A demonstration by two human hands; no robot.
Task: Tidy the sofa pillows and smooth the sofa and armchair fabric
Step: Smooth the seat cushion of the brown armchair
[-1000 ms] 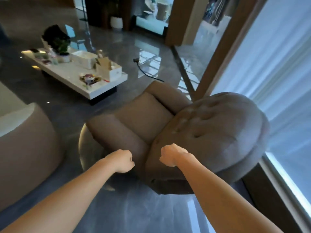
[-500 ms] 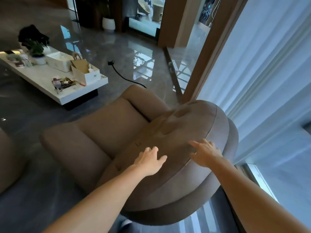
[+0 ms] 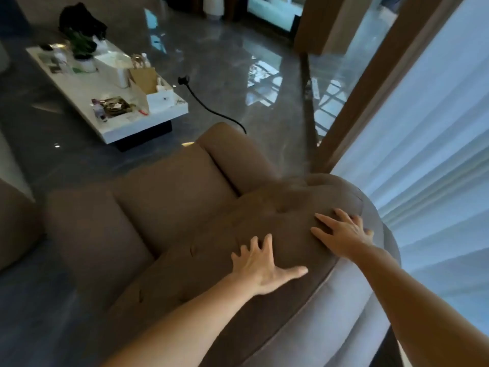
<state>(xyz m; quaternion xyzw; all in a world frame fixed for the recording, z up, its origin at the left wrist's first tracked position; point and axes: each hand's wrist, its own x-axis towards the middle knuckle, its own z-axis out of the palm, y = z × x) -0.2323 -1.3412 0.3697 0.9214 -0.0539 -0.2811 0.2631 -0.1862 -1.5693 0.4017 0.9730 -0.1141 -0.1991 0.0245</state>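
A brown fabric armchair (image 3: 169,197) fills the middle of the view, seen from behind and above. Its rounded, tufted backrest cushion (image 3: 280,207) is nearest me. My left hand (image 3: 262,263) lies flat on the backrest's front face, fingers spread. My right hand (image 3: 344,231) rests palm-down on the backrest's upper right part, fingers spread too. Neither hand holds anything. The seat cushion and both padded armrests lie beyond the backrest. No pillows are in view.
A white low table (image 3: 87,96) with boxes, a potted plant (image 3: 82,46) and small items stands at the far left. A black cable (image 3: 209,107) runs across the glossy grey floor. Sheer curtains (image 3: 428,144) hang at the right. Part of another beige seat (image 3: 16,221) shows at the left edge.
My fists opened and both hands moved up from the backrest's lower edge onto its face. In the last half second the fingers spread wider and the view shifted slightly.
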